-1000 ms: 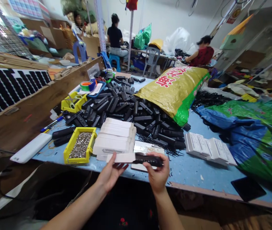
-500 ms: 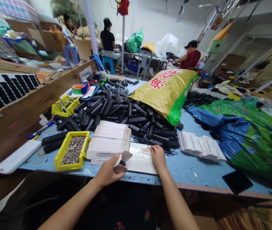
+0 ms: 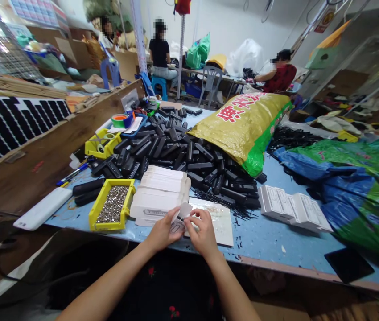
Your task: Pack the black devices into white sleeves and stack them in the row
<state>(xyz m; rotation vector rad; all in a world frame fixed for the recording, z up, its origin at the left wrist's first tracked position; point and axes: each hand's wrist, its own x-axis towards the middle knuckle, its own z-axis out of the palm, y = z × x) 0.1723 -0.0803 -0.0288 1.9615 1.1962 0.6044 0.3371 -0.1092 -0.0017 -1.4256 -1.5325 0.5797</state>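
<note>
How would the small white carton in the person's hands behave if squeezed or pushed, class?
The small white carton is probably light: the left hand and right hand hold it with fingertips alone. Its open flap curves, so the card likely bends or dents under a squeeze. Flat sides suggest it would slide, not roll.

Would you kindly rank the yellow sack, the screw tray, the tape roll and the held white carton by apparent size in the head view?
1. yellow sack
2. screw tray
3. white carton and tape roll look alike; the carton is nearer and partly covered, so they stay unranked.
</note>
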